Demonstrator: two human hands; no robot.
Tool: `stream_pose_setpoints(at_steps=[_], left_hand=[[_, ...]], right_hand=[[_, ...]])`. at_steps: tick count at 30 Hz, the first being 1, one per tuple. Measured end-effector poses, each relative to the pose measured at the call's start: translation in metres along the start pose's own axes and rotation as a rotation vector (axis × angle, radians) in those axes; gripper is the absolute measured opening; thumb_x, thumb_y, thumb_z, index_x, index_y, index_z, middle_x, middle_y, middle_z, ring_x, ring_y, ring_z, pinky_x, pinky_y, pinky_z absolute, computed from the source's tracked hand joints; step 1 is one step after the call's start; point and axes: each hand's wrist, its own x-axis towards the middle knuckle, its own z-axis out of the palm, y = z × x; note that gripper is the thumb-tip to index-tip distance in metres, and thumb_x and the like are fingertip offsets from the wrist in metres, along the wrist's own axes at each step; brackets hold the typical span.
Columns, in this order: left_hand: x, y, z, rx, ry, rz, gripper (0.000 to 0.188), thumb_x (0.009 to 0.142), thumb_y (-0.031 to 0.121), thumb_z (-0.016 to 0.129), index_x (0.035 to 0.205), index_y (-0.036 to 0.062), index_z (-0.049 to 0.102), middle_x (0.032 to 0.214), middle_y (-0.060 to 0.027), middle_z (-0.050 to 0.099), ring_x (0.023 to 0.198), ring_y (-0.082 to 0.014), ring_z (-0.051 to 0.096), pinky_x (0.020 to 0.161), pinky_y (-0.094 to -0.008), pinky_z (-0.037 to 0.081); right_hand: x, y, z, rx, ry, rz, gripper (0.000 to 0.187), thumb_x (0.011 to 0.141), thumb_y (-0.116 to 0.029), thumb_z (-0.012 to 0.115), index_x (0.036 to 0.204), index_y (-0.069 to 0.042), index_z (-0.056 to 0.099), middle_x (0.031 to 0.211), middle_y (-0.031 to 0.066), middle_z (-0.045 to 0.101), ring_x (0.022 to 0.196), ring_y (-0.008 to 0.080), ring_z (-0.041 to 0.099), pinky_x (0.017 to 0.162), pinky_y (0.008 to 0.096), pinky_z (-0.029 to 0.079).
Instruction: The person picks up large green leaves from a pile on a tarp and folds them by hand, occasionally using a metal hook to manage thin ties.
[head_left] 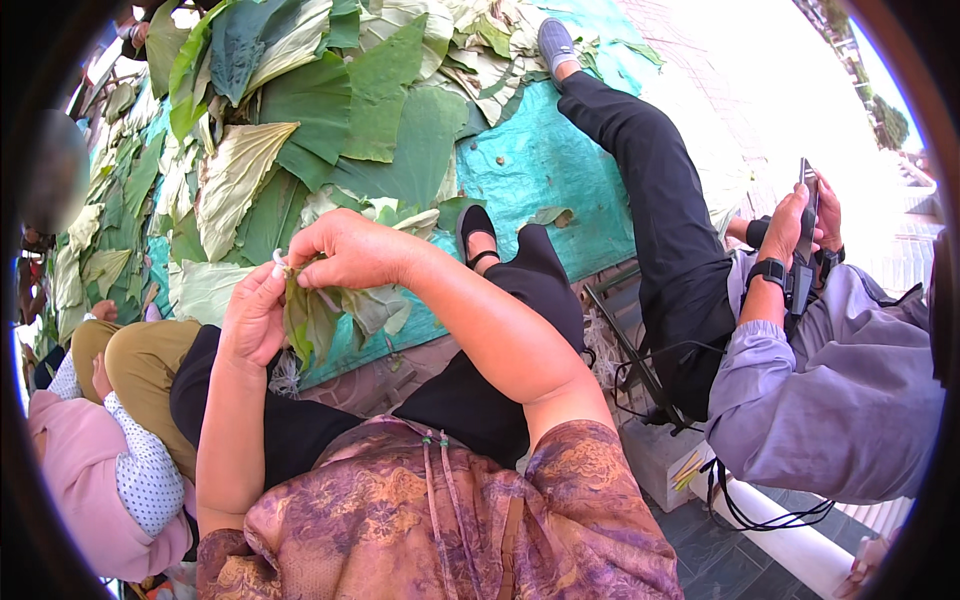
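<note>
My left hand [253, 318] and my right hand [345, 248] meet over a folded green leaf bundle [318, 312] held above my lap. The left hand grips the bundle's left edge from below. The right hand's fingers pinch its top near a small white bit [279, 262]. The leaf hangs crumpled beneath both hands. My legs in black trousers [470, 400] stretch out under them, one foot in a black shoe [476, 232].
A heap of large green leaves [330, 120] lies on a teal tarp [540, 170] ahead. To my right sits a person in black trousers and a grey shirt, holding a phone [806, 215]. Another person in pink and olive sits at my left [100, 440].
</note>
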Motion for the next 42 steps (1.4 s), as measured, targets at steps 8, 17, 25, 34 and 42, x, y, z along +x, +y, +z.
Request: stream_pose_setpoints(at_steps=[8,17,25,34,42], left_hand=[[0.002,-0.010,-0.020,0.010,0.115,0.150,0.016,0.086,0.018,0.056,0.095,0.0041,0.059,0.089,-0.0042,0.061,0.079,-0.0128,0.057,0.072,-0.0281,0.048],[-0.043,0.023,-0.070,-0.050,0.276,0.322,0.015,0.086,0.016,0.055,0.094,0.0041,0.060,0.091,-0.0050,0.061,0.083,-0.0167,0.059,0.075,-0.0346,0.050],[-0.073,0.022,-0.071,0.078,0.288,0.380,0.019,0.085,0.019,0.057,0.097,0.0045,0.060,0.090,-0.0063,0.062,0.081,-0.0154,0.061,0.072,-0.0290,0.051],[-0.094,0.002,-0.055,0.251,0.176,0.396,0.021,0.084,0.023,0.059,0.091,0.0034,0.061,0.083,-0.0062,0.063,0.074,-0.0131,0.062,0.067,-0.0264,0.050],[-0.093,0.009,-0.038,0.403,0.087,0.296,0.022,0.084,0.025,0.059,0.090,0.0042,0.062,0.079,-0.0050,0.064,0.071,-0.0110,0.061,0.066,-0.0234,0.049]], right_hand=[[-0.027,-0.009,-0.008,0.041,0.293,0.193,0.026,0.071,-0.004,0.062,0.096,0.000,0.059,0.086,0.0013,0.057,0.059,0.0043,0.047,0.055,0.0199,0.041],[-0.040,-0.023,-0.018,-0.671,0.364,0.203,0.025,0.067,-0.006,0.061,0.091,0.000,0.061,0.080,0.0064,0.060,0.056,0.0126,0.051,0.055,0.0259,0.042],[-0.061,-0.031,0.000,-0.720,0.356,0.357,0.022,0.067,-0.011,0.061,0.087,-0.002,0.062,0.067,0.0112,0.060,0.063,0.0240,0.059,0.060,0.0333,0.045],[-0.054,-0.039,0.036,-0.558,0.403,0.107,0.025,0.068,-0.011,0.063,0.091,0.000,0.062,0.077,0.0084,0.062,0.063,0.0175,0.056,0.060,0.0287,0.045],[-0.014,-0.099,0.080,0.026,0.088,0.100,0.031,0.076,-0.010,0.063,0.105,-0.002,0.059,0.099,-0.0001,0.058,0.059,0.0005,0.045,0.056,0.0168,0.040]])
